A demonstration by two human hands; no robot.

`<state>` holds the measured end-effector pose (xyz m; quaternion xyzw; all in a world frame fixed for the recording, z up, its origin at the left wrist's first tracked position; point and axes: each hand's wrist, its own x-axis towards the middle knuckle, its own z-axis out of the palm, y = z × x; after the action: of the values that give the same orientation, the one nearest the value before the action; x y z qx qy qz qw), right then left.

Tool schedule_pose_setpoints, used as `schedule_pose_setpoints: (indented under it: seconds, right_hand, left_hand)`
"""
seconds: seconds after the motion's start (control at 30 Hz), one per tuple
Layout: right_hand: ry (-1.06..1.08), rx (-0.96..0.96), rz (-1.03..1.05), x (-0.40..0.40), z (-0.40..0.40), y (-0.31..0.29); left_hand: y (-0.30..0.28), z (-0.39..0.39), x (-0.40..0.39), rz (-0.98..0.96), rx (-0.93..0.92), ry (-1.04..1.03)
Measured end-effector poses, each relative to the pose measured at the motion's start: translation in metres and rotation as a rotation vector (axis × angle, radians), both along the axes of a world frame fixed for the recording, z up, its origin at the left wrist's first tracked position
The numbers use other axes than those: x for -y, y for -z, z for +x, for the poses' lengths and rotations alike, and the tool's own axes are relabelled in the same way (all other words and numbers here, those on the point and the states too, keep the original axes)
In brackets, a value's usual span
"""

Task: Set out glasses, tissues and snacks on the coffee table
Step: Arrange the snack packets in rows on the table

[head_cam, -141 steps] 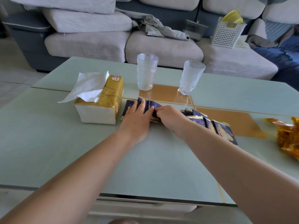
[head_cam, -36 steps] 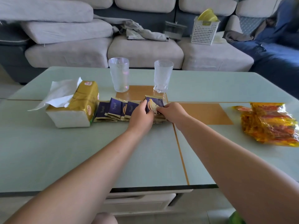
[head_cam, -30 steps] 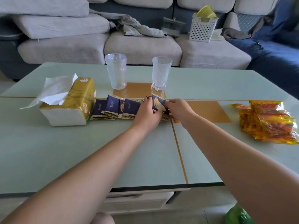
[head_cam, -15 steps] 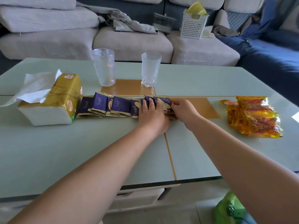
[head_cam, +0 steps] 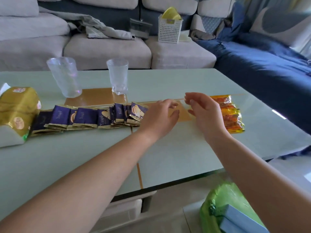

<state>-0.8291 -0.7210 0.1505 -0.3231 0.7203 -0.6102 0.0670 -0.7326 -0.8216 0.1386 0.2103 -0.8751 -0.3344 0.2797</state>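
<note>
Two glasses (head_cam: 64, 76) stand behind the purple snack packets (head_cam: 87, 117); tissues (head_cam: 16, 111) sit left of that row; orange packets (head_cam: 231, 115) right, unsorted; left hand (head_cam: 159, 118) and right hand (head_cam: 205, 113) open, empty.

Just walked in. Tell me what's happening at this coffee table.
A person is setting out snacks on the coffee table. A row of purple snack packets runs from the tissue pack toward the middle, in front of two empty glasses. Both hands are open and hold nothing: the left hand hovers at the row's right end, and the right hand is raised beside it, in front of an orange snack bag.
</note>
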Motion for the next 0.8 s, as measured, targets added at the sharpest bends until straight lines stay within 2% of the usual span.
schedule_pose_setpoints:
  seconds: [0.1,0.2,0.27,0.37,0.47,0.7,0.8]
  right_hand:
    - [0.077,-0.027,-0.045,-0.033,-0.027,-0.013]
    - [0.209,-0.029,-0.08,-0.061,-0.059,-0.019]
    - [0.254,-0.015,0.008,-0.077,-0.079,-0.017]
    - [0.25,0.061,0.264,-0.093,-0.103,-0.005]
    - [0.2,0.162,0.392,-0.1,-0.111,0.006]
    - [0.179,0.1,0.321,-0.092,-0.107,0.019]
    - [0.224,0.072,0.286,-0.089,-0.107,0.024]
  left_hand:
    - [-0.003,-0.031,-0.013,0.155,0.049,0.042]
    - [-0.002,-0.058,-0.024,0.435,0.059,0.069]
    - [0.001,-0.074,-0.032,0.568,0.059,0.055]
    - [0.011,-0.09,-0.041,0.58,0.084,0.029]
    - [0.017,-0.101,-0.047,0.577,0.047,0.008]
    - [0.016,-0.123,-0.053,0.622,0.003,-0.028]
    - [0.015,-0.126,-0.052,0.535,-0.029,-0.095]
